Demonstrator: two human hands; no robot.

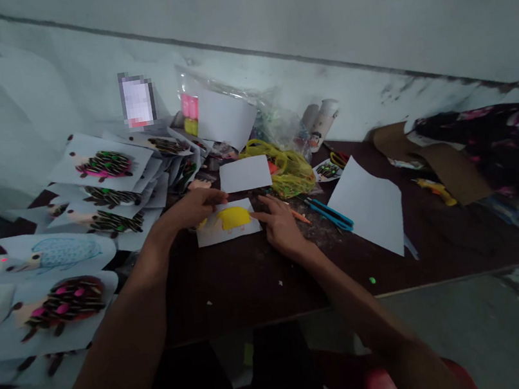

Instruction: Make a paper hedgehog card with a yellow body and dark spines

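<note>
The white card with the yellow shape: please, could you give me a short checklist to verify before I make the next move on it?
1. White card lies on the dark table: ok.
2. Right hand is at the card, a fingertip by the right end of the yellow shape: ok.
3. Left hand presses the card firmly: cannot tell; it is at the upper left of the card.
4. Yellow shape is firmly stuck: cannot tell.
5. Blue tool is off the card: ok, it lies beyond the right hand.
6. Tabletop is free of scraps: not ok, a green bit lies near the front edge.
</note>
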